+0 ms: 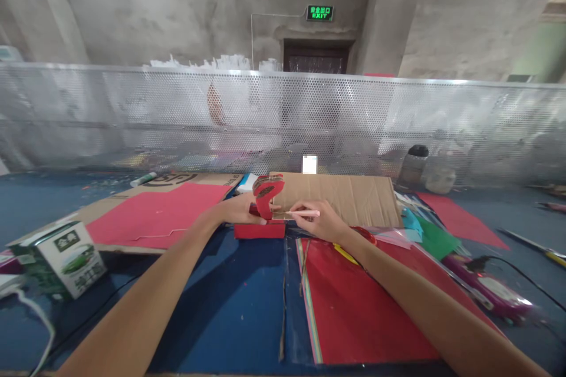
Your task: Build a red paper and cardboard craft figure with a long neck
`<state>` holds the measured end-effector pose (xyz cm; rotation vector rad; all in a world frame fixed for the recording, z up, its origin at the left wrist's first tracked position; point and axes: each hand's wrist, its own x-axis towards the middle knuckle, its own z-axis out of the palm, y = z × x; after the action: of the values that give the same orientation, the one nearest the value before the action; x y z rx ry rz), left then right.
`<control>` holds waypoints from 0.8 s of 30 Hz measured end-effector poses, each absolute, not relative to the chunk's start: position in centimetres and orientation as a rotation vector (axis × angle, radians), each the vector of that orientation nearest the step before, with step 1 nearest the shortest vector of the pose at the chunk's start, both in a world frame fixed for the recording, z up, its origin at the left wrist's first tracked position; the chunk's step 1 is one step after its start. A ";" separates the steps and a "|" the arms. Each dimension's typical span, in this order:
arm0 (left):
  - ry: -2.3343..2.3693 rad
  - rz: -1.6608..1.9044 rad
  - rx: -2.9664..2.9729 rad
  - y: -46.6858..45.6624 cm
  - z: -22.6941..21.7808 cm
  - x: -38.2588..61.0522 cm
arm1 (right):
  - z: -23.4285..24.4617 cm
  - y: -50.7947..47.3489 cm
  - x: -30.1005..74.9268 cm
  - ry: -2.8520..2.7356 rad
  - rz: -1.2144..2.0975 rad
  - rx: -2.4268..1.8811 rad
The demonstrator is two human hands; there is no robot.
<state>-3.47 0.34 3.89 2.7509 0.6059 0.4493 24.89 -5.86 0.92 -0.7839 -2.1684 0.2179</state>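
My left hand is closed around the lower part of a curved red cardboard piece, whose brown corrugated edge shows at the top. The piece stands upright on or just behind a low red block; exactly how they meet is hidden by my fingers. In my right hand a slim pale pink pen is pinched, its tip pointing left toward the red piece. Behind both hands lies a brown cardboard sheet, and the pen tip is over its lower left corner.
Red paper sheets lie under my right forearm, near yellow-handled scissors. At left are pink paper on cardboard and a milk carton. A purple glue gun and a cutter knife lie right. A perforated metal screen bounds the back.
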 end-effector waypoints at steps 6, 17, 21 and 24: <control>0.607 0.445 2.745 0.6 3.7 -3.6 | 0.6 -5.6 24.9 -2.187 0.219 -0.782; 0.607 0.485 2.725 0.7 3.6 -3.6 | 0.8 -5.8 24.9 -2.195 0.247 -0.770; 0.599 0.480 2.711 0.8 3.5 -3.6 | 0.9 -5.8 24.9 -2.180 0.230 -0.777; 0.601 0.480 2.704 0.8 3.5 -3.6 | 0.9 -5.9 24.9 -2.199 0.255 -0.770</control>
<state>-3.65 0.83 3.50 2.7043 0.6010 0.4805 24.89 -5.92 0.93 -0.7699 -2.1993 0.2550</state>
